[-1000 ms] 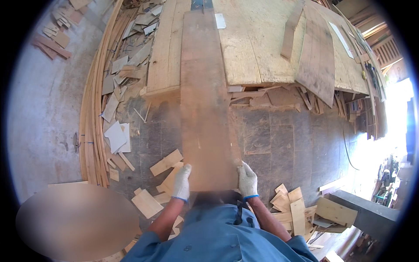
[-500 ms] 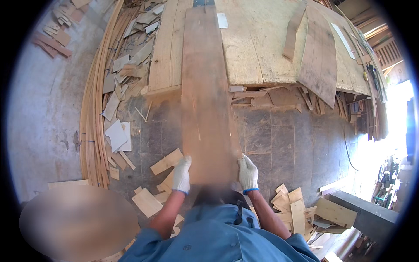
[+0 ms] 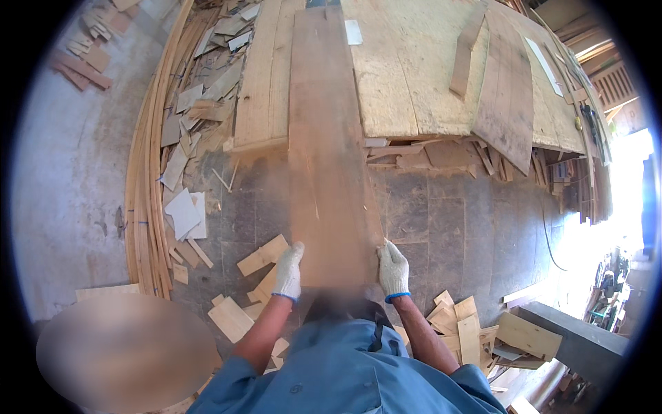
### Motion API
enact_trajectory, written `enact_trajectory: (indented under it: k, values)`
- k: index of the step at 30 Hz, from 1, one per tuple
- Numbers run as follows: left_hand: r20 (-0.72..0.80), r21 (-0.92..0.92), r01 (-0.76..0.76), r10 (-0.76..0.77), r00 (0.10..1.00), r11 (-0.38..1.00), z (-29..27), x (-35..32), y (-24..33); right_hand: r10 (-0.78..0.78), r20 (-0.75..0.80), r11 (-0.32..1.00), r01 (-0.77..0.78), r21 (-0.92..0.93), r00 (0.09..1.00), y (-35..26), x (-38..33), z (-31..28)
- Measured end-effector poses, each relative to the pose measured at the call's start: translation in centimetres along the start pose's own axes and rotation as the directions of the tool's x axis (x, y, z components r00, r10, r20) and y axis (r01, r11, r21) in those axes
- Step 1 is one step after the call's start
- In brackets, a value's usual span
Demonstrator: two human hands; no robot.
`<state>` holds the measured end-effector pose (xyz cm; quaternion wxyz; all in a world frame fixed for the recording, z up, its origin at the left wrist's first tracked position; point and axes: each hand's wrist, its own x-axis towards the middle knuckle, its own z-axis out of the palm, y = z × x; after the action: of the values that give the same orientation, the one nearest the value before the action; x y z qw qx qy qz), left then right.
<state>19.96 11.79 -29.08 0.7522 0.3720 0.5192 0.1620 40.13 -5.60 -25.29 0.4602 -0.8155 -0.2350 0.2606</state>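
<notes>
A long brown wooden board (image 3: 327, 159) stretches from in front of my body out over the worktable (image 3: 393, 83). Its near end hangs past the table's edge, and part of it looks blurred. In a white knitted glove with a blue cuff, my left hand (image 3: 288, 269) is closed on the board's left edge near that end. On the opposite edge my right hand (image 3: 393, 269), gloved the same way, grips the board with the thumb on top. The fingers beneath the board are hidden.
On the table's right side lie a wide brown board (image 3: 507, 90) and a narrower plank (image 3: 469, 52). Long wood strips (image 3: 145, 193) and offcuts line the left. Scrap pieces (image 3: 231, 319) lie on the floor by my left arm, with more wood scraps (image 3: 469, 338) near my right.
Both hands and the board's near end have shifted very slightly away from my body and to the right. The grip on both edges stays the same.
</notes>
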Motion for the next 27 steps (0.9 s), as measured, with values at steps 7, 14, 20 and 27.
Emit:
enact_trajectory:
  k: [7,14,20,27]
  values:
    - [-0.012,0.042,0.011,-0.01,1.0,0.999,-1.7,4.2,-2.0,-0.074,0.012,0.994,0.074,-0.081,0.997,-1.1,2.0,0.5]
    - [0.177,0.362,-0.267,0.216,0.96,0.893,-1.1,4.6,-1.5,0.059,-0.105,0.997,-0.055,0.046,0.993,4.3,3.6,1.9]
    - [0.172,0.311,-0.271,0.227,0.959,0.911,-2.0,6.9,-2.4,0.224,-0.102,0.963,-0.204,0.175,0.969,3.5,4.7,2.3]
    - [0.202,0.444,-0.328,0.264,0.943,0.834,-0.3,6.6,1.6,0.211,-0.097,0.971,-0.197,0.134,0.973,2.0,6.5,2.3]
